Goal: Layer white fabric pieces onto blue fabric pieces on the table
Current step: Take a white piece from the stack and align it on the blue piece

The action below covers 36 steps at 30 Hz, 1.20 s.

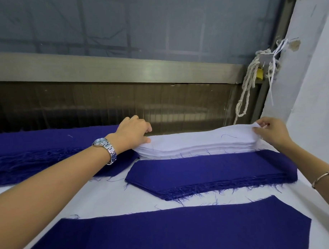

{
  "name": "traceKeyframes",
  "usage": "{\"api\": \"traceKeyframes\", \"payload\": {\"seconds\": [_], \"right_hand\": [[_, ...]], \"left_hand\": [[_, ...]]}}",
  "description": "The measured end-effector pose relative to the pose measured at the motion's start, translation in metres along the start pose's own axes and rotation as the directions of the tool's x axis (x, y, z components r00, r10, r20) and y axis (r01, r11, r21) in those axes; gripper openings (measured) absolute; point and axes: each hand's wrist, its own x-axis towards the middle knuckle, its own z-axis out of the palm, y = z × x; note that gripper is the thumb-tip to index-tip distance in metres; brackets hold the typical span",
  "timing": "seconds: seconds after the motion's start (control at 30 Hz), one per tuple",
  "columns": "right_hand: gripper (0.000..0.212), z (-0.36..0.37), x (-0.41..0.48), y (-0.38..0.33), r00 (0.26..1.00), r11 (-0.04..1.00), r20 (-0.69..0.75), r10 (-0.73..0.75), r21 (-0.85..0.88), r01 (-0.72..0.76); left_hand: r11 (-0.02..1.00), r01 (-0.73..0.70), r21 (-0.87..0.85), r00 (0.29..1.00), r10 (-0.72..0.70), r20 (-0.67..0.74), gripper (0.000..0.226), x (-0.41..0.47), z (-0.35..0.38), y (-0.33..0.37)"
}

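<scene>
A stack of white fabric pieces lies at the far side of the table. My left hand pinches the top white piece at the stack's left end. My right hand pinches the same piece at its right end, lifting that corner slightly. In front of the white stack sits a stack of blue fabric pieces with frayed edges. A single blue piece lies flat nearest to me.
A larger pile of blue fabric fills the far left. The table has a white cover. Behind it run a metal rail and window. A rope and padlock hang at the right by a white wall.
</scene>
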Motion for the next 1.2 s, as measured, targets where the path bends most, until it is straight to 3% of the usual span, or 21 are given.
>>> {"api": "traceKeyframes", "payload": {"seconds": [0.1,0.43,0.5,0.63,0.7,0.9,1.0,1.2], "right_hand": [[0.002,-0.003,0.001,0.002,1.0,0.999,0.003,0.002,0.033,-0.002],[0.007,-0.013,0.005,0.024,0.997,0.996,0.008,0.078,0.047,-0.079],[0.009,-0.016,0.004,0.025,0.996,0.996,0.024,0.082,0.029,-0.083],[0.011,-0.022,0.002,0.023,0.997,0.997,0.035,0.071,0.008,-0.072],[0.019,-0.025,0.0,0.021,0.998,0.997,0.014,0.068,0.029,-0.069],[0.03,-0.04,-0.007,0.006,0.995,0.961,0.009,0.104,0.255,-0.103],[0.032,-0.051,-0.014,-0.005,0.996,0.945,0.021,0.085,0.316,-0.088],[0.016,-0.076,-0.031,-0.023,0.991,0.931,0.134,0.029,0.358,-0.076]], "left_hand": [[1.0,-0.018,-0.021,0.999,0.019,0.026,0.043,0.002,0.001,0.0],[0.992,-0.038,-0.124,0.992,0.052,0.111,0.059,0.01,0.003,0.0],[0.99,-0.051,-0.132,0.995,0.062,0.079,0.059,0.007,0.002,0.002],[0.993,-0.112,0.028,0.987,0.115,-0.109,0.023,-0.005,0.004,0.004],[0.994,-0.093,0.055,0.974,0.102,-0.2,0.016,-0.009,0.003,0.004],[0.95,-0.067,-0.304,0.927,-0.053,-0.372,0.018,-0.026,-0.017,-0.002],[0.837,-0.08,-0.541,0.927,-0.137,-0.349,0.014,-0.043,-0.032,-0.008],[0.702,-0.035,-0.711,0.948,-0.203,-0.247,0.02,-0.088,-0.053,-0.027]]}}
